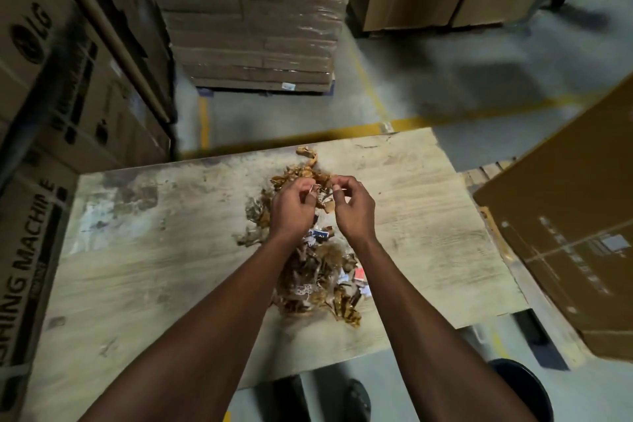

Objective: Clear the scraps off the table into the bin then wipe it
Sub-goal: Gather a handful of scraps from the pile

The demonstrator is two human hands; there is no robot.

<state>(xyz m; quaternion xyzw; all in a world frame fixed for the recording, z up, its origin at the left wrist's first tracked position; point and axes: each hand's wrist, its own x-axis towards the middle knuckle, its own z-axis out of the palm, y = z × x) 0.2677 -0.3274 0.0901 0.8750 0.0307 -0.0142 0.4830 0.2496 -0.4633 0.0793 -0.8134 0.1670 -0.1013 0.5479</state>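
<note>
A dark bin (520, 390) waits on the floor at the table's near right corner, beside the person's shoes (356, 399). On the worn wooden table (137, 250), 1 long heap of brown scraps (318, 281) runs from the near edge toward the far side. Over its far end, 2 hands work close together: the left hand (291, 205) pinches a small scrap, while the right hand (352, 207) is curled, fingertips pinched, its catch too small to tell. Gathering looks barely begun; next, handfuls must travel back to the bin before any wiping. Wrapped cartons (253, 17) stand beyond.
</note>
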